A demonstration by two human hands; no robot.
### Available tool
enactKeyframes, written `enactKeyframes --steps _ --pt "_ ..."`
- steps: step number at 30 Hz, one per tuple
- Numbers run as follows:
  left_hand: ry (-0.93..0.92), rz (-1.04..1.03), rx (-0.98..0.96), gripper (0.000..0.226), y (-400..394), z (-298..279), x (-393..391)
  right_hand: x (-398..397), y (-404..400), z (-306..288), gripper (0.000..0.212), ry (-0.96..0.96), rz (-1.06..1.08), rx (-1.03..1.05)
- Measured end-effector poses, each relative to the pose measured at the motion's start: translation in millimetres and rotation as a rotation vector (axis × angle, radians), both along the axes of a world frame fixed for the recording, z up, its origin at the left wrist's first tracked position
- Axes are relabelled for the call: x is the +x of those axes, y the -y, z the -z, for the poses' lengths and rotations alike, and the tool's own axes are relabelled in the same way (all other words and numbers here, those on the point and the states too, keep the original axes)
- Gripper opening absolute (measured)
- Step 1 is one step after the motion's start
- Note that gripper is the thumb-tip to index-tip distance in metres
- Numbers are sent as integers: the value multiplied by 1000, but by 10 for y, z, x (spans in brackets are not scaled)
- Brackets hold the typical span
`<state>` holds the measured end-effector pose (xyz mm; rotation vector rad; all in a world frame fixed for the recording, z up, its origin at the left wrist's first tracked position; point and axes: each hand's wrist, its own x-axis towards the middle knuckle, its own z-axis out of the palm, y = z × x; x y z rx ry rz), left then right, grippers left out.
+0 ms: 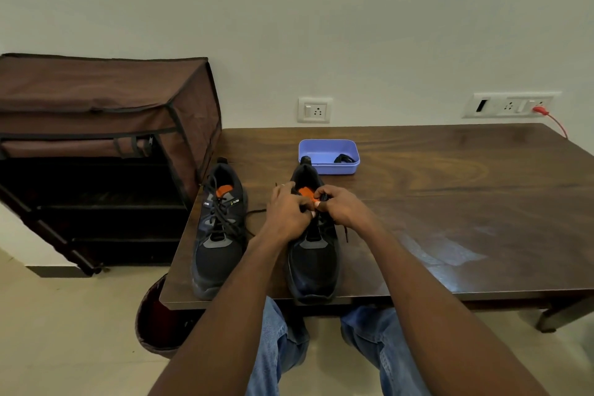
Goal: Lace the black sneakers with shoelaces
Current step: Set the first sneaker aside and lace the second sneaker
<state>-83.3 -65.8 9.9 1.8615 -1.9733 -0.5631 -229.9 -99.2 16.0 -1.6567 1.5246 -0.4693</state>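
Gripping black lace (344,232) over right sneaker (313,262), both hands pinch: left hand (287,215), right hand (341,207). Sneaker sits at table (450,190) front edge; laced left sneaker (219,235) beside.

A home room (plain walls): fabric shoe rack (96,138), wooden table (450,202).

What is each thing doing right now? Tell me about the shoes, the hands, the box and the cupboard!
Left sneaker: laced, standing on the table.
Right sneaker: being laced.
Left hand: pinching the lace.
Right hand: pinching the lace.
Blue box: open, something black inside.
Fabric shoe rack: flap open.
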Motion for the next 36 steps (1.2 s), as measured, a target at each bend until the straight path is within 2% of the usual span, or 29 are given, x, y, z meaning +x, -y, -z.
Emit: enactKeyframes --steps 1,3,6,10,13,15,19,21,23,25,27,29,31,36 --pt "13 23 17 21 6 11 3 4 3 -1 24 -3 0 5" --pt "-86 25 33 17 -6 4 1 8 7 1 28 -2 -1 10" --pt "-226 -43 -4 20 -43 -48 -26 13 3 4 22 12 0 -1" --pt "-477 -245 -20 16 -11 -52 22 8 6 11 15 24 19 -4" --pt "-791 -457 -18 14 6 -63 59 16 4 10 19 6 11 1" --pt "-874 -555 -66 16 2 -82 73 25 1 5 20 4 7 1" --pt "-815 -733 -197 15 7 -90 102 14 -3 -4 19 16 3 9" --pt "-646 -747 -212 13 -16 -94 107 21 1 -3 19 14 1 9" --pt "-426 -638 -226 31 -14 -69 127 28 3 -4 20 0 4 7" --pt "-313 -402 -207 41 44 -21 139 27 0 -5 22 -10 3 3" --pt "-343 -159 -61 32 63 9 101 32 -7 -13 19 -16 -1 -3" --pt "-274 6 61 21 12 27 25 30 -10 -21 18 -17 -4 -8" --pt "-192 35 61 20 -7 32 -10 30 -15 -24 20 -12 -6 4" --pt "-200 -9 22 13 -34 -39 -1 41 -15 -20 20 -12 -22 -9"
